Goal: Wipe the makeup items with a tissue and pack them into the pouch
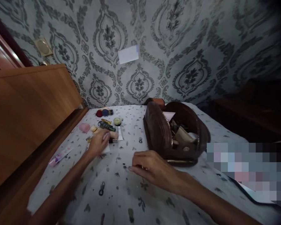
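Among several small cosmetics on the patterned sheet, my left hand [98, 143] is lowered with its fingers bent together. Whatever is in those fingers is hidden; a white patch [105, 149] shows just below them. Close by lie a dark green tube [107, 126], a beige bottle [113, 134], a white tube [120, 133] and a round jar [117, 121]. My right hand [152, 167] hovers over the sheet in front of the brown bag [157, 129]. Its fingers are curled, with a gap between thumb and forefinger and nothing seen in them. The bag stands unzipped, with mixed items inside.
A pink sponge-like piece [84, 127] and a pinkish-purple packet [61, 155] lie at left. Red and blue round items [102, 112] sit farther back. A wooden panel [35, 115] borders the left side; patterned wallpaper [140, 84] rises behind. The right edge is dark and partly pixelated.
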Motion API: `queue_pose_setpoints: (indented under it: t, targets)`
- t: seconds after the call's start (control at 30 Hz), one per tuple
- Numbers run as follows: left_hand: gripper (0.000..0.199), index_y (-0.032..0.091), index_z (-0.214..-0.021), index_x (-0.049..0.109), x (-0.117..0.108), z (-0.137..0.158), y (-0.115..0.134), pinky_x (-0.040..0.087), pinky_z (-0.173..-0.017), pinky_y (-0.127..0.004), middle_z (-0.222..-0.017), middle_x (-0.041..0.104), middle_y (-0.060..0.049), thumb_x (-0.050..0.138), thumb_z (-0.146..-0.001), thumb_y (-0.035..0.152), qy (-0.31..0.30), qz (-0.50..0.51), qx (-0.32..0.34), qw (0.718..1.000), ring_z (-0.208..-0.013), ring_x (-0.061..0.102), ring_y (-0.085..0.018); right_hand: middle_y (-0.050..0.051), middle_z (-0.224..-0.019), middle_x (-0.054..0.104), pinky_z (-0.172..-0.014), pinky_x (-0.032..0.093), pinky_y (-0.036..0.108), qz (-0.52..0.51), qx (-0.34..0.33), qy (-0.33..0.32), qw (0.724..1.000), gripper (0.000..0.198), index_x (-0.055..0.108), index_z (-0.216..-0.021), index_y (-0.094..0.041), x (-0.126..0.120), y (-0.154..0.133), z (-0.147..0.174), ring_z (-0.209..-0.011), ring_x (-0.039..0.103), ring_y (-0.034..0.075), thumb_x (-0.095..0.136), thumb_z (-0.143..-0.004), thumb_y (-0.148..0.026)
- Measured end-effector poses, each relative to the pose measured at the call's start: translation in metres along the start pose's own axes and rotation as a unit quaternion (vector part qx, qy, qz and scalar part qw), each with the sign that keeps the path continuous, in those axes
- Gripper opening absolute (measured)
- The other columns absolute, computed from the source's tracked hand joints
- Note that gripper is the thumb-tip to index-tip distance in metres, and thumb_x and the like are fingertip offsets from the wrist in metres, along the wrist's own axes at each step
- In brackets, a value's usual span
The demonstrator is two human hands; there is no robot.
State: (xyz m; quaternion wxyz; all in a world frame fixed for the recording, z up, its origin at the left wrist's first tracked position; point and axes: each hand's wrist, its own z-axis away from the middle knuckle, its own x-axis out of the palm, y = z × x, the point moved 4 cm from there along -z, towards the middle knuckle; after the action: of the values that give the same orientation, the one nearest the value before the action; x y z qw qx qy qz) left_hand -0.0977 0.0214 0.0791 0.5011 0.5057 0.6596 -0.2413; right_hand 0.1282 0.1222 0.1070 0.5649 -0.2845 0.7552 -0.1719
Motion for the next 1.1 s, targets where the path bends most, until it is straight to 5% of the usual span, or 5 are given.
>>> queue_pose_setpoints:
  t: [0.17, 0.33, 0.63, 0.9, 1.1]
  targets:
    - [0.038, 0.020, -0.127, 0.059, -0.003, -0.046, -0.046, 0.047, -0.095, -0.037, -0.123, 0.063, -0.010, 0.038, -0.095, 0.019, -0.087, -0.088, 0.028, 0.992, -0.115, 0.056, -0.024, -0.002, -0.058, 0.053, -0.054, 0.031, 0.023, -0.141, 0.092, 0.006, 0.986, 0.029, 0.056, -0.060, -0.016, 0.048, 0.019, -0.025, -0.054, 0.044, 0.010, 0.059, -0.087, -0.026]
    - [0.053, 0.029, -0.129, 0.060, 0.012, -0.077, -0.061, 0.045, -0.089, -0.036, -0.122, 0.060, -0.010, 0.053, -0.080, 0.008, -0.205, -0.151, 0.093, 0.962, -0.116, 0.052, -0.027, -0.002, -0.052, 0.055, -0.048, 0.033, 0.022, -0.355, 0.206, 0.037, 0.911, 0.036, 0.059, -0.062, -0.017, 0.083, 0.041, -0.034, -0.050, 0.046, 0.010, 0.064, -0.081, -0.046]
    - [0.044, 0.023, -0.115, 0.067, 0.031, -0.110, -0.059, 0.046, -0.087, -0.041, -0.119, 0.062, -0.015, 0.058, -0.075, 0.006, -0.284, -0.245, 0.104, 0.921, -0.111, 0.057, -0.031, -0.001, -0.054, 0.058, -0.049, 0.038, 0.023, -0.437, 0.254, 0.094, 0.857, 0.047, 0.060, -0.063, -0.017, 0.095, 0.059, -0.021, -0.047, 0.048, 0.009, 0.070, -0.071, -0.062]
    - [0.040, 0.019, -0.124, 0.056, -0.026, -0.081, -0.040, 0.049, -0.084, -0.038, -0.120, 0.063, -0.016, 0.058, -0.084, 0.024, -0.221, -0.257, 0.123, 0.933, -0.112, 0.058, -0.032, -0.003, -0.060, 0.058, -0.048, 0.040, 0.021, -0.464, 0.231, 0.132, 0.845, 0.046, 0.059, -0.073, -0.017, 0.097, 0.057, -0.019, -0.048, 0.051, 0.009, 0.071, -0.072, -0.062]
    - [0.039, 0.022, -0.113, 0.060, -0.031, 0.006, 0.013, 0.056, -0.070, -0.042, -0.099, 0.068, -0.010, 0.061, -0.074, 0.017, -0.097, -0.239, 0.183, 0.949, -0.095, 0.065, -0.034, -0.002, -0.088, 0.057, -0.044, 0.040, 0.020, -0.427, 0.215, 0.218, 0.851, 0.057, 0.050, -0.122, -0.024, 0.090, 0.048, -0.015, -0.057, 0.059, 0.010, 0.070, -0.076, -0.051]
